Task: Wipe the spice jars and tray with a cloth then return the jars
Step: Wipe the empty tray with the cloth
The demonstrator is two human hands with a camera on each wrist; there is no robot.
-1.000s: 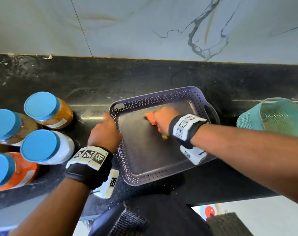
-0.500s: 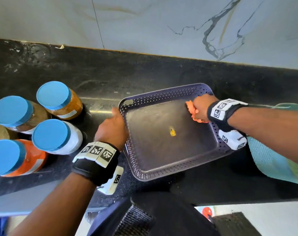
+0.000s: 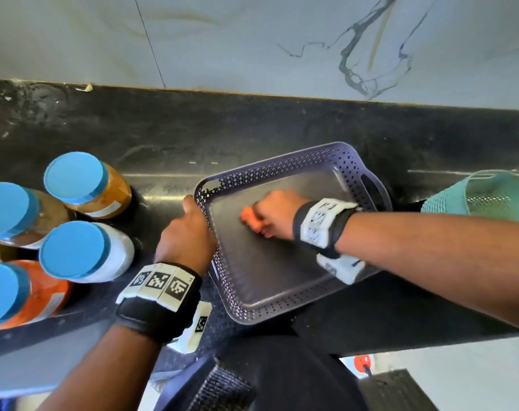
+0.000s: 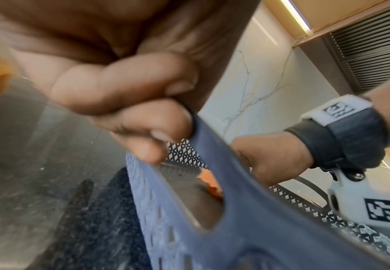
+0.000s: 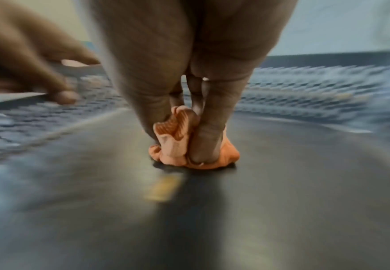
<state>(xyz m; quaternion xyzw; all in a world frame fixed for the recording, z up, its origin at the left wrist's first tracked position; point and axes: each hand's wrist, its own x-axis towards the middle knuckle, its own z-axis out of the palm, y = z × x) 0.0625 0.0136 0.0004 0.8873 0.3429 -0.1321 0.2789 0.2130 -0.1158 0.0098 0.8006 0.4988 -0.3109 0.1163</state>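
Observation:
A purple perforated tray (image 3: pixel 252 310) sits on the black counter with nothing in it but my hand. My left hand (image 3: pixel 187 238) grips the tray's left rim; in the left wrist view the fingers (image 4: pixel 157 127) curl over the tray handle (image 4: pixel 212 182). My right hand (image 3: pixel 273 213) holds a bunched orange cloth (image 3: pixel 247 216) and presses it on the tray floor; the cloth (image 5: pixel 177 144) shows clearly in the right wrist view. A yellow speck (image 5: pixel 164 186) lies on the floor near it. Several blue-lidded spice jars (image 3: pixel 83 250) stand on the counter to the left.
A teal mesh basket (image 3: pixel 483 194) stands at the right edge of the counter. A marble wall (image 3: pixel 252 40) rises behind the counter. The counter's front edge (image 3: pixel 400 345) runs just below the tray.
My right hand has swept the cloth from the tray's far right corner back to its left middle. The left hand keeps its hold on the rim.

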